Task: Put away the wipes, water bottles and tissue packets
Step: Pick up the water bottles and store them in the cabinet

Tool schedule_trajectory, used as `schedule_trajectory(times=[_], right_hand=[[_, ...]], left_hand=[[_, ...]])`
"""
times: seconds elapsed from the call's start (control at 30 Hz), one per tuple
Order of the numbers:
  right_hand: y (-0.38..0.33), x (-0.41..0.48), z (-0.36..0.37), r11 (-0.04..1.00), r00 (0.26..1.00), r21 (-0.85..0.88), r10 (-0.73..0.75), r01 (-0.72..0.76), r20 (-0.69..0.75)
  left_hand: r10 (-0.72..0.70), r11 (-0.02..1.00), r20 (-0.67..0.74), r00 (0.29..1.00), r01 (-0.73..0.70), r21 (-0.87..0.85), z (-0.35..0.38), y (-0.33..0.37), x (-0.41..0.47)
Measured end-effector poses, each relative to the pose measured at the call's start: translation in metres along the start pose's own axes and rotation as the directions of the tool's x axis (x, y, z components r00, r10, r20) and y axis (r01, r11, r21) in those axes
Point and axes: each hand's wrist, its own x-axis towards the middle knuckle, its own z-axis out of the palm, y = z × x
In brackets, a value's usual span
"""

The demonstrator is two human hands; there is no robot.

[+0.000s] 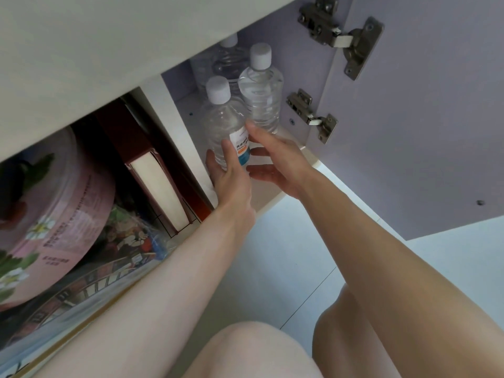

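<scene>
1. Low white cupboard, right compartment (188, 124), its pale lilac door (409, 132) swung wide on two metal hinges. The water bottles are stowed on its floor. The wipes and tissue packets are not in view.
2. Left compartment: round pink floral tin (54, 214), dark red book-like case with a white edge (161, 186) standing beside the divider. Neither looks to belong to the task.
3. Front bottle: clear plastic water bottle, white screw cap, white, orange and blue label (223, 126). It stands near the front edge of the shelf, long axis upright and leaning slightly toward the viewer.
4. Second clear bottle with white cap (260, 91), just behind and to the right of the first; a third bottle (227, 61) further back, partly hidden.
5. Left hand (231, 181), the nearer one: fingers laid round the lower left side of the front bottle, wrapped but not tightly.
6. Right hand (275, 162): fingers spread apart, one fingertip at the bottle's right shoulder, palm clear of it.
7. Judgement: the bottle lies straight ahead of both palms, so the coming move is likely a push rearward, or letting go.
</scene>
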Motion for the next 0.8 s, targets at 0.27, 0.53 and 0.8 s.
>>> schedule_trajectory(times=[0.27, 0.53, 0.8], right_hand=[[-0.005, 0.001, 0.005, 0.999, 0.999, 0.003, 0.033, -0.033, 0.013], [-0.001, -0.044, -0.025, 0.999, 0.996, -0.036, -0.03, 0.027, -0.084], [-0.002, -0.114, -0.07, 0.992, 0.967, 0.02, -0.119, 0.127, -0.223]], left_hand=[[-0.015, 0.999, -0.034, 0.999, 0.016, 0.049, 0.002, 0.004, 0.004], [-0.036, 0.967, 0.129, 0.991, 0.002, 0.253, -0.012, 0.001, -0.021], [0.191, 0.869, 0.381, 0.905, -0.337, 0.363, 0.009, 0.03, -0.067]])
